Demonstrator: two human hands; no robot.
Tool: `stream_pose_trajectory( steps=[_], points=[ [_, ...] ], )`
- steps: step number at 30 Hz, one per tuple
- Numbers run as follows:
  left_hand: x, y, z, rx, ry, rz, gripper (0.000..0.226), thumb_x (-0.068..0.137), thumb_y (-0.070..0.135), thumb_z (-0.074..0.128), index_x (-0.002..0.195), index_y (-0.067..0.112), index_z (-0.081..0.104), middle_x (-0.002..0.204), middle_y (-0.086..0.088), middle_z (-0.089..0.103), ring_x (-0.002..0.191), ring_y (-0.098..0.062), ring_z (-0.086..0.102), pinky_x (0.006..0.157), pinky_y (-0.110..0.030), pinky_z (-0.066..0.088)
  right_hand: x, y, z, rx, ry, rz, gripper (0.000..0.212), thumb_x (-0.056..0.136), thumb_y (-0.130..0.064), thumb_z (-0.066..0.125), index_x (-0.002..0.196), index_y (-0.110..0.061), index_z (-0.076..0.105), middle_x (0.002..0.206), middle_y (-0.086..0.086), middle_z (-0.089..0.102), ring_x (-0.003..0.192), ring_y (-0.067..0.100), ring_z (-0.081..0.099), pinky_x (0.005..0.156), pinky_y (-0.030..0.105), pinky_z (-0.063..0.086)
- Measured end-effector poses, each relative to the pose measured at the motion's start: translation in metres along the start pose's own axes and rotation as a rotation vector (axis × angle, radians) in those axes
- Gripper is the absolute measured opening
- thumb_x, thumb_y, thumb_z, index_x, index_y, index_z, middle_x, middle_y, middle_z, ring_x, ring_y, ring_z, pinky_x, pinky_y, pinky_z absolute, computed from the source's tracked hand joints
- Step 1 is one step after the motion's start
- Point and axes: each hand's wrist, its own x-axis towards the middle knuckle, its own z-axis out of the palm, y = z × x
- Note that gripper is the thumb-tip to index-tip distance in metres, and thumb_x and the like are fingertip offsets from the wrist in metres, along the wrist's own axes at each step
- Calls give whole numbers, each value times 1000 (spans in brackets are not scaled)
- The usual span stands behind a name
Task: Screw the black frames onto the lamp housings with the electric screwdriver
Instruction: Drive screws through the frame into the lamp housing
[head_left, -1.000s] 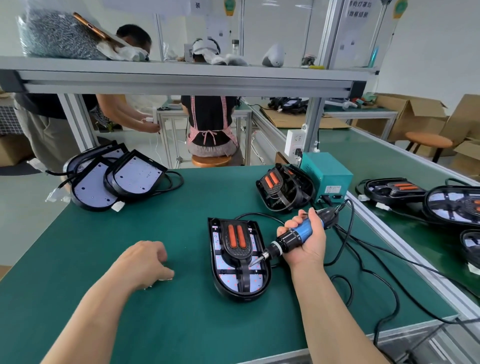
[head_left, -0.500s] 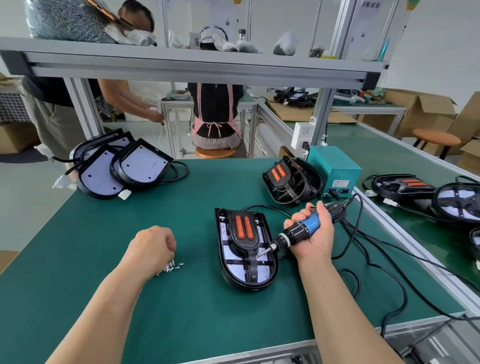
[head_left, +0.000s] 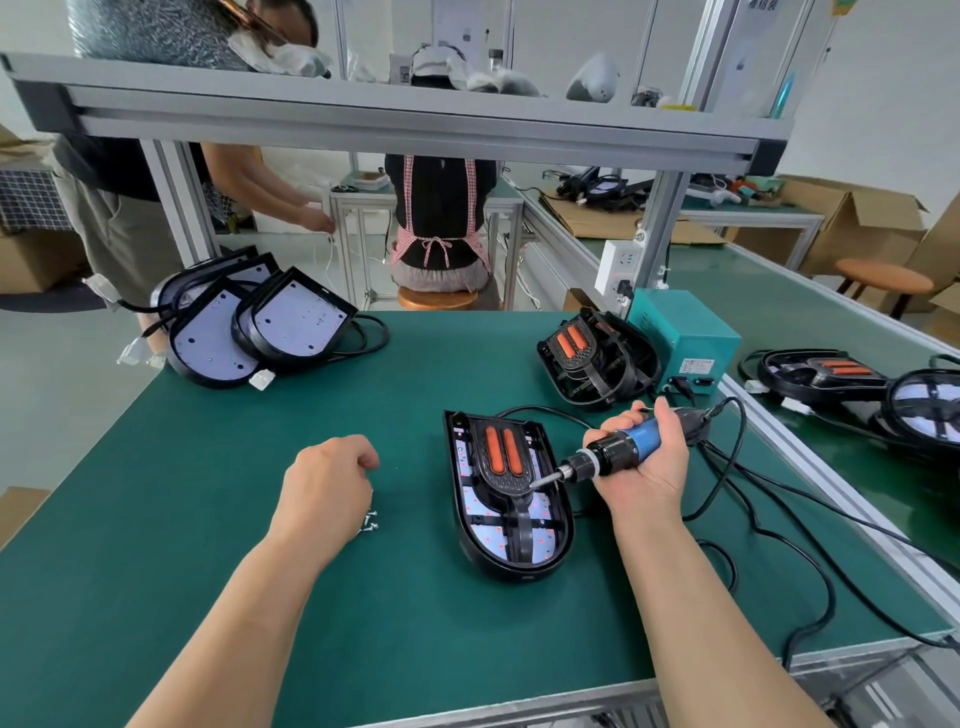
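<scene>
A black lamp housing (head_left: 470, 540) lies flat in the middle of the green bench. A black frame (head_left: 521, 514) with two orange strips sits in it. My right hand (head_left: 647, 475) grips the blue and black electric screwdriver (head_left: 621, 451), held nearly level. Its bit tip touches the frame's right side about halfway along. My left hand (head_left: 327, 480) hovers to the left of the housing, fingers curled down over a small pile of loose screws (head_left: 370, 522). The fingertips are hidden, so any pinched screw cannot be seen.
More black frames (head_left: 592, 358) lean against a teal power box (head_left: 685, 338) at the back right. Frameless housings (head_left: 249, 332) are stacked at the back left. Black cables (head_left: 727, 467) loop along the right edge. Other lamps (head_left: 857, 384) lie on the neighbouring belt. Two people work beyond the bench.
My left hand has lifted slightly off the bench and curled over the screws, which now show beneath it. The screwdriver stays at the frame's right side.
</scene>
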Motion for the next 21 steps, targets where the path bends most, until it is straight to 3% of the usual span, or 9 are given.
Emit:
stream_pose_trajectory(
  steps=[4,11,17,21],
  points=[
    [-2,2,2,-144,32,-15,26,89,-2,56,99,15,74,93,-1,68,88,-24,62,75,-30,50,-3,3,14,22,7,28,18,91,-33,69,86,-18,58,70,-10,54,52,6,53,52,21,38],
    [-6,10,2,-447,45,-78,28,86,-3,60,83,23,70,88,2,69,65,-6,71,61,-21,46,-7,14,28,20,12,72,19,90,-32,70,87,-18,58,69,-10,55,50,6,53,48,20,41],
    [-12,27,0,-692,-22,-112,25,77,9,80,69,32,75,73,2,75,80,-24,71,65,-31,52,-8,22,33,7,29,97,19,90,-32,70,86,-18,58,66,-10,55,49,6,51,52,21,39],
    [-14,33,5,-815,-105,-159,20,77,13,84,71,31,79,76,1,77,80,-22,69,74,-33,49,-9,23,35,3,32,104,19,91,-32,69,84,-19,58,65,-11,55,50,5,51,60,21,36]
  ],
)
